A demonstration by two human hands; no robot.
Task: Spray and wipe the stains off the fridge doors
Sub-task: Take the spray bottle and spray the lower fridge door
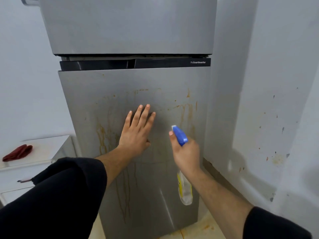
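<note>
while left hand [136, 133] lies flat on fridge door [120, 87], right hand [185, 152] grips spray bottle [180, 135].

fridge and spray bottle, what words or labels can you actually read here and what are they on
"ProSmartInverter": small pale lettering at the right end of the dark strip between the two fridge doors.
Yellow label on the spray bottle held in the right hand: too blurred to read.
No other readable text on the lower door, the upper door or the walls.
</note>
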